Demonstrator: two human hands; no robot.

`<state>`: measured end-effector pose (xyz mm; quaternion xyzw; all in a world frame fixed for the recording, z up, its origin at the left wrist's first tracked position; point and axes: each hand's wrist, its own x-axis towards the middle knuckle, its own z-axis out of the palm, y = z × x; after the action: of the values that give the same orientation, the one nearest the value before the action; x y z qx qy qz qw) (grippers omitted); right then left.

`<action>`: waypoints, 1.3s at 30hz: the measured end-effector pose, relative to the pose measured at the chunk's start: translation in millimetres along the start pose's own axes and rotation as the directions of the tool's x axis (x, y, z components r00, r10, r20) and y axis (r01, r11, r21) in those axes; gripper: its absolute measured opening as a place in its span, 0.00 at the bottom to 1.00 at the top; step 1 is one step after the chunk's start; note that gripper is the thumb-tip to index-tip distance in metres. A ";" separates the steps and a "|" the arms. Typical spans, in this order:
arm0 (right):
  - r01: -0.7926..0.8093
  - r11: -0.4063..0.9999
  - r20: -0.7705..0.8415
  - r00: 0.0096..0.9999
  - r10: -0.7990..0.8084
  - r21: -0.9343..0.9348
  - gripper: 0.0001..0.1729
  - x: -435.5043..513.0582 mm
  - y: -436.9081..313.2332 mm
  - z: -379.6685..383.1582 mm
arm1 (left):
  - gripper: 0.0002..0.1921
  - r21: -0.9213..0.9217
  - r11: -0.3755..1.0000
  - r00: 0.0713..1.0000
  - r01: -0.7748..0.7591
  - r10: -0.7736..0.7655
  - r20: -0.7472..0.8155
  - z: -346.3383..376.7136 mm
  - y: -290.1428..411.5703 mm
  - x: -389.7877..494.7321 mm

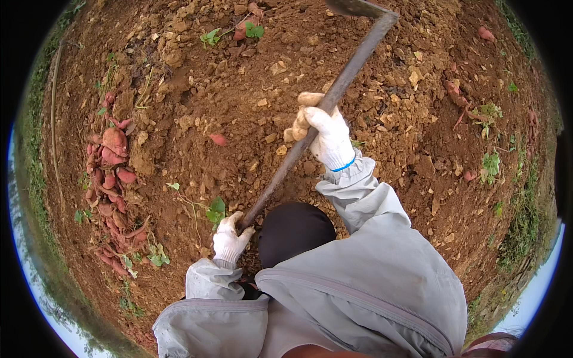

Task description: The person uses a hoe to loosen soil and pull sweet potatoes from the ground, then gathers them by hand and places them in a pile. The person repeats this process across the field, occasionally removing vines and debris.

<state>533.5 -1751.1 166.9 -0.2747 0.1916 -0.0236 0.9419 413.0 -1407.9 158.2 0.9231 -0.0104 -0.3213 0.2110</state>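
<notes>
A long-handled hoe [353, 67] slants across the view from lower left to upper right. Its metal blade [356, 7] is partly cut off by the top rim. In a white knit glove, my right hand [329, 129] grips the middle of the handle. My left hand [230, 237], gloved the same way, is closed around the handle's near end, beside my dark-clad knee [295, 235]. Loose brown soil with stones lies under the hoe. Left of the handle, a small pinkish-red sweet potato [218, 139] rests on the soil.
A long heap of sweet potatoes [114, 147] lies on the left. Another sweet potato [240, 31] with green leaves shows at the top. More roots [456, 94] and wilted vines [490, 165] lie on the right. A thin pole [54, 107] lies along the far left, near grass.
</notes>
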 end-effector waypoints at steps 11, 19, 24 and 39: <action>-0.151 0.816 -0.423 0.897 -0.124 -0.558 0.17 28.3 -103.8 -94.4 | 0.24 0.390 0.856 0.912 0.339 -0.197 -0.360 -291.6 -40.6 -45.9; -0.540 0.591 -0.640 0.767 0.052 -0.599 0.13 45.0 -14.9 -177.4 | 0.24 0.402 0.906 0.974 0.129 -0.038 -0.225 -283.6 -5.2 22.1; -0.589 0.275 -0.621 0.782 -0.040 -0.760 0.19 46.8 -17.8 -191.5 | 0.23 0.470 0.865 0.980 -0.175 0.198 0.000 -207.9 21.8 130.6; -0.694 0.015 -0.693 0.717 -0.080 -0.720 0.27 50.1 -32.8 -171.2 | 0.19 0.299 0.872 0.917 -0.388 0.334 0.217 -117.2 39.9 301.4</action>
<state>517.9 -1873.4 33.9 -0.7486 0.4808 0.2536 0.3797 726.8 -1446.0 79.1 0.8984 -0.2545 -0.3420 0.1053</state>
